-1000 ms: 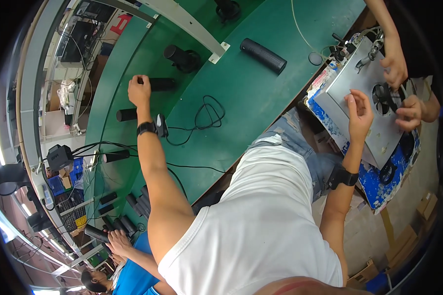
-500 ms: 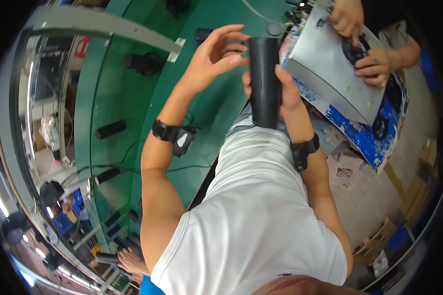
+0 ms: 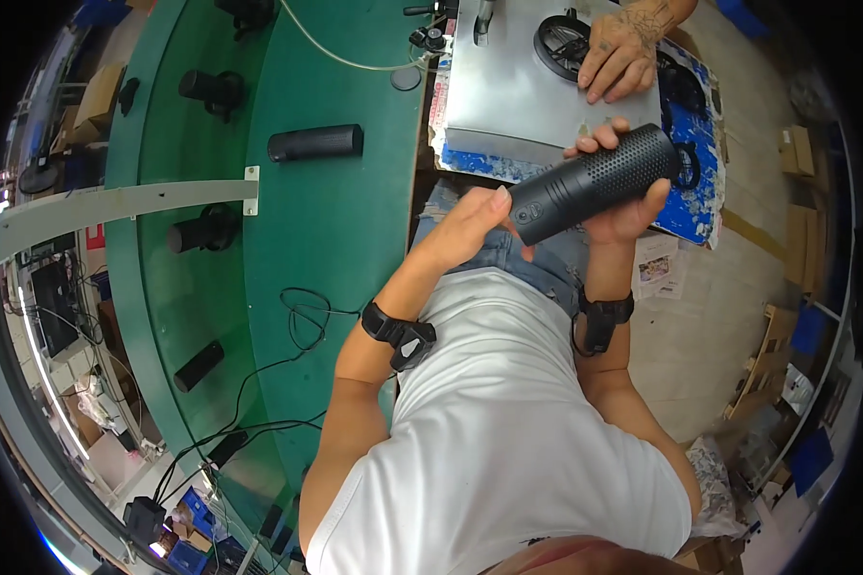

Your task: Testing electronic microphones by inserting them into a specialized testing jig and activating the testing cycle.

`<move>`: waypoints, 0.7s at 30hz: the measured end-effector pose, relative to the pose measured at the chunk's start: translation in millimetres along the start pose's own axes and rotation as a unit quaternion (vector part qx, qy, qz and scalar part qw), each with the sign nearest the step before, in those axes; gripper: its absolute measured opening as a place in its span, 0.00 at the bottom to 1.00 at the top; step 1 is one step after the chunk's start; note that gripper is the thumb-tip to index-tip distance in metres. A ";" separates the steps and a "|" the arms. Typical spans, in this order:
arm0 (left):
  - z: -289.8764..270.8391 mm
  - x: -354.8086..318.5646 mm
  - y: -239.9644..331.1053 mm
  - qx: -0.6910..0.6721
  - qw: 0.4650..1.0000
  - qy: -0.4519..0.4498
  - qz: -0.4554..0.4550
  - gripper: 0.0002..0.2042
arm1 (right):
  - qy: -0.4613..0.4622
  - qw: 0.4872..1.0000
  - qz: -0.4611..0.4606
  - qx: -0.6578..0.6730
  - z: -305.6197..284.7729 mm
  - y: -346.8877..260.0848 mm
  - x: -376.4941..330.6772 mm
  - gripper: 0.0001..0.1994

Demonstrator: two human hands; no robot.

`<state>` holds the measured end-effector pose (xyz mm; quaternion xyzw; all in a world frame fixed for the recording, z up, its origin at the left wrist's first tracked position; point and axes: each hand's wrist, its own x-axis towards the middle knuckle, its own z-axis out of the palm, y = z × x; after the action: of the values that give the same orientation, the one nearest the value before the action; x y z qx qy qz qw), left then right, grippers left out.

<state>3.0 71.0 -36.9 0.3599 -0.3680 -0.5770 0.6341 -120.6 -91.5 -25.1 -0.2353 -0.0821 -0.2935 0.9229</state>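
A black cylinder [image 3: 585, 182] with a perforated mesh half, ribs and a small round button panel lies tilted across my two hands. My right hand [image 3: 623, 216] wraps round the mesh part, thumb on the near side and fingertips showing over the far side. At the smooth end, my left hand [image 3: 470, 228] takes hold with its thumb against the edge and a fingertip showing underneath. Black bands with small devices sit on both my wrists. Just beyond the cylinder is a silver metal box [image 3: 513, 86], where a co-worker's hand [image 3: 623, 57] rests beside a black round ring-shaped part [image 3: 561, 46].
Left of me runs a green workbench [image 3: 345, 230] with another black cylinder [image 3: 314, 143] lying on it, a loose black cable [image 3: 302, 321] and a small dark disc [image 3: 406, 79]. A grey metal arm [image 3: 134, 203] crosses the bench. Several black cylinders stand along its far side.
The cylinder has swung from upright to a slant, its mesh end to the right. My left hand, open and apart before, now grips its smooth end. My view has shifted.
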 end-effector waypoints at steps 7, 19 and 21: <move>3.9 5.8 9.0 0.059 0.994 0.082 -0.038 0.22 | 0.053 0.998 -0.032 -0.012 -8.8 -3.3 -2.5 0.35; 14.3 12.5 -19.8 0.071 0.992 0.094 -0.051 0.29 | 0.106 0.994 -0.005 -0.039 -14.2 -5.5 -9.7 0.30; 12.5 12.1 -22.9 0.067 0.992 0.097 -0.048 0.29 | 0.113 0.992 -0.001 -0.046 -14.6 -4.1 -10.0 0.30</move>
<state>-18.0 56.9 -50.6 0.4733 -0.3246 -0.5432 0.6128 -130.9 -96.5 -39.1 -0.2431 0.0365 -0.3227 0.9140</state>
